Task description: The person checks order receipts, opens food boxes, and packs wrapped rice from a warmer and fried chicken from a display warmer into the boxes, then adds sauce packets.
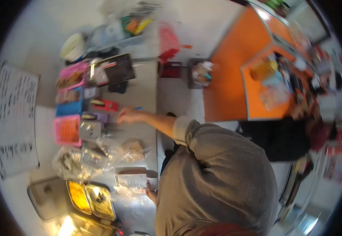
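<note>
My left hand point(152, 193) pinches a white rectangular printed paper point(131, 181), and my blurred right hand point(128, 116), grip impossible to tell, is near a red oblong object point(109, 105).

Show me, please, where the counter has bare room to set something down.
Clearest patch: the counter between the dark flat object and the right hand. A smaller one lies between that hand and the bagged brown packet. It is crowded around the blue basket and the food trays.
</note>
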`<move>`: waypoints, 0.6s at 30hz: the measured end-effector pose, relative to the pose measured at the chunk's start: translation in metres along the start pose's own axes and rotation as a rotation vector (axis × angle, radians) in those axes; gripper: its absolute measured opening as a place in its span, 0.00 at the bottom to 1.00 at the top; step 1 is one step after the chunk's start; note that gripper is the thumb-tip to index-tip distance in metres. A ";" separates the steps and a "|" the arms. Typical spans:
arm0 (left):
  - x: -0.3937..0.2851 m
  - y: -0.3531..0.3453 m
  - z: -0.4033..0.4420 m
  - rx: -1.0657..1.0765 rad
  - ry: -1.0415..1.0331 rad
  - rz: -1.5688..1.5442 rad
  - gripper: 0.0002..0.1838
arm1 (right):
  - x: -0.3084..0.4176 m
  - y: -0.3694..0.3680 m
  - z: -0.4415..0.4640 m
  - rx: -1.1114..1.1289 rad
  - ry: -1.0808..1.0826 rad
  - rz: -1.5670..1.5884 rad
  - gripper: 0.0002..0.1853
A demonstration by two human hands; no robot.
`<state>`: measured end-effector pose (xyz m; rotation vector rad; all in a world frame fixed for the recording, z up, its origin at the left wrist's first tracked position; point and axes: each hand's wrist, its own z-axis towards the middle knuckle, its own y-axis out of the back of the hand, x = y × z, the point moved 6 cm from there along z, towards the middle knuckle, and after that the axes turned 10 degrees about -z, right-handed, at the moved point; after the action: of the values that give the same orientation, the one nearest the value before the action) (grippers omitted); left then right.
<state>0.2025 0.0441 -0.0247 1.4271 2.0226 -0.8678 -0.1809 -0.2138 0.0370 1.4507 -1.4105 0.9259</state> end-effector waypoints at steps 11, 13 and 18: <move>-0.008 0.019 0.023 0.173 -0.033 0.341 0.22 | -0.125 -0.235 -0.191 0.307 -0.329 -0.325 0.14; -0.013 0.022 0.022 0.181 -0.035 0.374 0.22 | -0.149 -0.252 -0.178 0.283 -0.212 -0.377 0.12; -0.018 0.028 0.019 0.193 -0.048 0.441 0.23 | -0.115 -0.238 -0.208 0.358 -0.228 -0.182 0.11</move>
<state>0.2359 0.0256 -0.0308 1.8442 1.5293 -0.9042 0.0608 0.0119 -0.0240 1.9710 -1.2883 0.9518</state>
